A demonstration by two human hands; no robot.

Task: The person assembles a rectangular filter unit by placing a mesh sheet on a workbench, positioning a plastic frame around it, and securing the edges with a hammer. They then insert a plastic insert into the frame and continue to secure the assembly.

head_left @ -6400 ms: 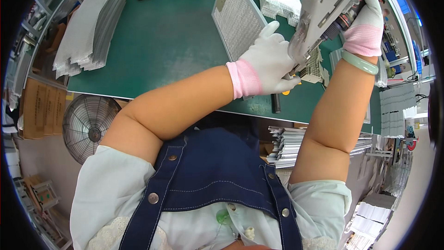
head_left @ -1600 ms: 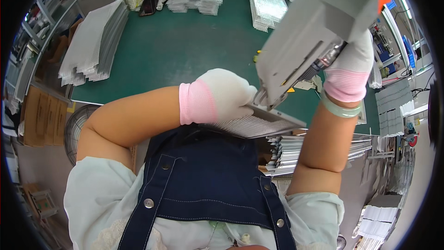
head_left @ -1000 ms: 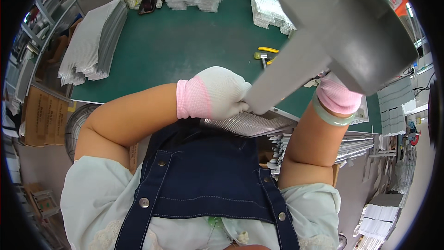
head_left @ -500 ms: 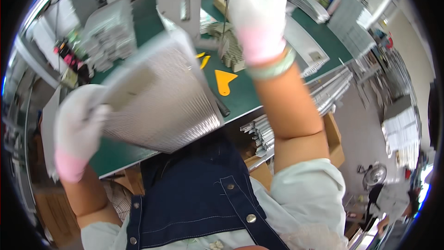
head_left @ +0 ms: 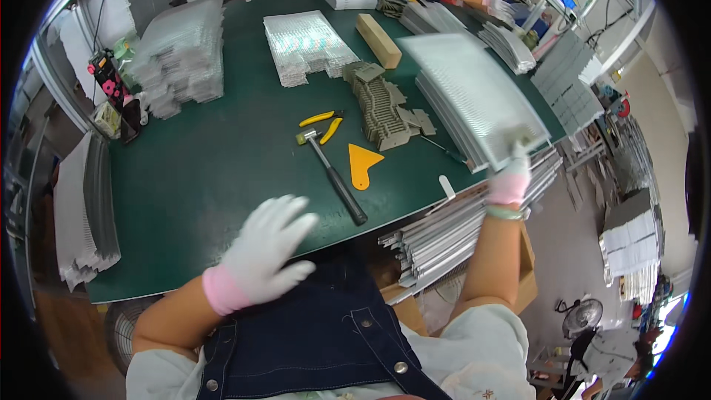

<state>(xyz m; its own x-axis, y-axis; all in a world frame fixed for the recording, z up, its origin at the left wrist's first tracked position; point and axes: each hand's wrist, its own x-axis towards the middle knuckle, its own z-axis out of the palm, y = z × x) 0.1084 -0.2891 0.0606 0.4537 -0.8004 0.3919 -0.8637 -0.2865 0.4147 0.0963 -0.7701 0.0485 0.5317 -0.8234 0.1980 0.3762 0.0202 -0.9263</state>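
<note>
My right hand (head_left: 509, 178), white glove with pink cuff, pinches near corner of silvery ribbed metal mesh panel (head_left: 472, 95), panel lifted over stack of like panels (head_left: 444, 107) at table's right edge. My left hand (head_left: 265, 246), fingers spread, hovers above green table mat (head_left: 222, 155) near front edge, holding nothing. Black-handled hammer (head_left: 333, 174), yellow-handled pliers (head_left: 324, 122), orange plastic scraper (head_left: 363, 163) lie mid-table. Grey cardboard pieces (head_left: 381, 104) heaped beside. More mesh stacks (head_left: 181, 55) at far left corner. Another person's gloved hand (head_left: 498, 7) works at far edge.
</note>
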